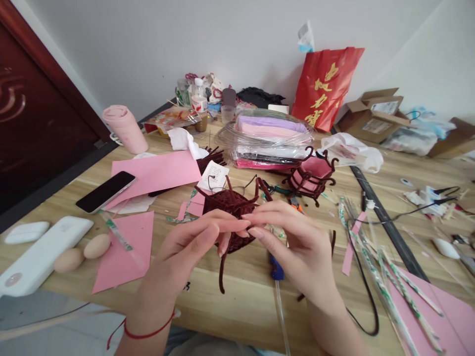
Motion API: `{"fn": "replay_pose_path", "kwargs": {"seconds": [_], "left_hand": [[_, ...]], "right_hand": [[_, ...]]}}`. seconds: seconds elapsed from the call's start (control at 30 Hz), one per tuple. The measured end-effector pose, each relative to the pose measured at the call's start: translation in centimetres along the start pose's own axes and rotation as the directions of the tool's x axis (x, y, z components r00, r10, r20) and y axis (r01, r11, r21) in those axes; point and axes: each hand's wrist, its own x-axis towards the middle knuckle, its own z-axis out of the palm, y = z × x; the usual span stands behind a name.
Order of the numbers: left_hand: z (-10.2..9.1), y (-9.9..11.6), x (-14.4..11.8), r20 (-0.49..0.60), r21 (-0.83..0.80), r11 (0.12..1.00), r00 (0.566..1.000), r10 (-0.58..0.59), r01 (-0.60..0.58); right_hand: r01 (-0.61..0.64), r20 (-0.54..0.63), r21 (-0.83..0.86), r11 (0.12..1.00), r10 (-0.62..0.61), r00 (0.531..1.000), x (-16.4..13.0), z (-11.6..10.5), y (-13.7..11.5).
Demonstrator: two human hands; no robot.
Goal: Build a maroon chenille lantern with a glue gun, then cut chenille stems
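A dark brown woven piece of pipe cleaners (215,202), with several loose stems sticking out, is in front of me at the middle of the table. My left hand (181,252) holds its near side, fingers curled in and the fingertips partly covering it. My right hand (300,247) pinches thumb against fingers at the same spot, where the two hands meet. One brown stem (221,274) hangs below the fingers. Behind my right hand lies a blue glue gun (276,267) with a clear stick trailing from it. A finished-looking brown pipe-cleaner basket (311,175) with pink lining stands beyond.
Pink sheets (129,247), a phone (106,192), a white power bank (40,257) and two eggs (97,246) lie left. Packs of pipe cleaners (270,128) and a red bag (326,89) are at the back. Glue sticks and a black cable (374,316) lie right.
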Motion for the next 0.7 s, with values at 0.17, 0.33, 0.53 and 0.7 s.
{"fn": "replay_pose_path", "kwargs": {"seconds": [0.17, 0.33, 0.53, 0.7], "left_hand": [[0.2, 0.2, -0.3, -0.010, 0.170, 0.984, 0.999, 0.045, -0.043], [1.1, 0.5, -1.5, -0.099, 0.562, 0.827, 0.994, 0.056, 0.009], [1.4, -0.4, -2.7, -0.126, 0.703, 0.711, 0.981, 0.145, -0.015], [2.0, -1.2, -2.7, -0.234, 0.650, 0.758, 0.934, 0.272, -0.058]], "right_hand": [[0.083, -0.014, -0.125, 0.989, -0.085, 0.996, 0.1, -0.1, 0.1], [0.293, 0.063, -0.565, 0.771, -0.313, 0.948, 0.2, 0.5, 0.8], [0.376, 0.117, -0.706, 0.600, -0.425, 0.898, 0.7, 1.3, 1.5], [0.281, 0.041, -0.433, 0.857, -0.292, 0.955, 0.7, 1.5, 1.3]]}}
